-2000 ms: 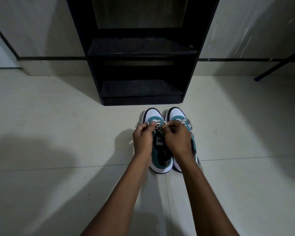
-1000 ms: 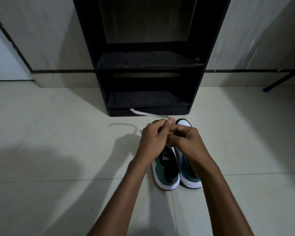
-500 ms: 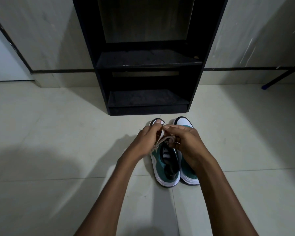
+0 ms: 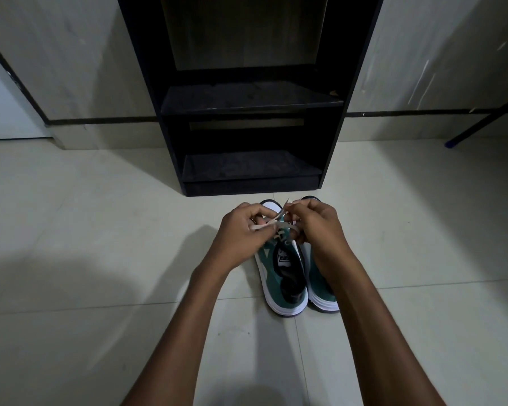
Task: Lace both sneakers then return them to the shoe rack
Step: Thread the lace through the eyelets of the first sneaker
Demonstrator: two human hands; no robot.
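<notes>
Hands (image 4: 241, 227) parted slightly — curled grip on lace (image 4: 272, 227), left sneaker (image 4: 282, 276)

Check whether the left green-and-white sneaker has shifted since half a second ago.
No. The left green-and-white sneaker keeps its spot before the black shoe rack, its heel near the same floor tile seam.

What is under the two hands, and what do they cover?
Under the left hand and right hand, both pinching a pale lace, stand two green sneakers on the floor. Heels and one tongue show; the eyelets and most of the toes are covered.
</notes>
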